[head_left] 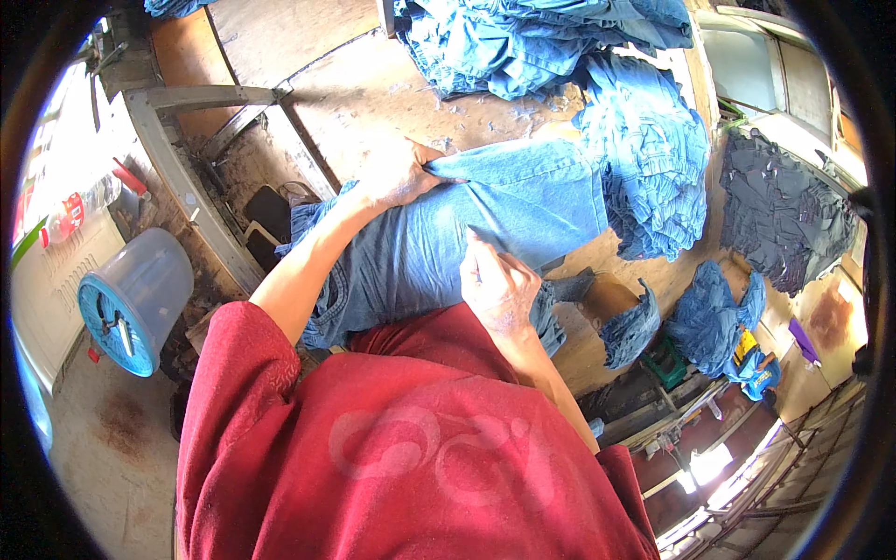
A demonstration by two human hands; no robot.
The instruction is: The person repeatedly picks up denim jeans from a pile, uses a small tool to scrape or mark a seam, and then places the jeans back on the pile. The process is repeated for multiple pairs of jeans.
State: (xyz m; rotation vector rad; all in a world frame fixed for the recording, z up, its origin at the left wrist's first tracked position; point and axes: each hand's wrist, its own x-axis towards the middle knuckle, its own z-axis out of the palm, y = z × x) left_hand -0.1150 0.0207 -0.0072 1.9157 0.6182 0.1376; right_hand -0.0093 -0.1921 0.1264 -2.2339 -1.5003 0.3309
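A pair of blue denim jeans (411,247) lies across my lap and the table edge, its lighter leg part stretching right. My left hand (406,175) is closed on the upper edge of the denim, drawing creases into it. Lower and to the right, my right hand (499,285) is pinched close against the same cloth. Whatever its fingertips hold is hidden or too small to make out. Beyond the far end of the leg sits a stack of folded light-blue denim (649,159).
A larger denim heap (541,42) lies at the back. To the right are a dark garment pile (784,210) and loose blue denim (705,317). On the left stand a metal frame (154,159), a translucent bucket with blue rim (154,289) and a plastic bottle (70,217).
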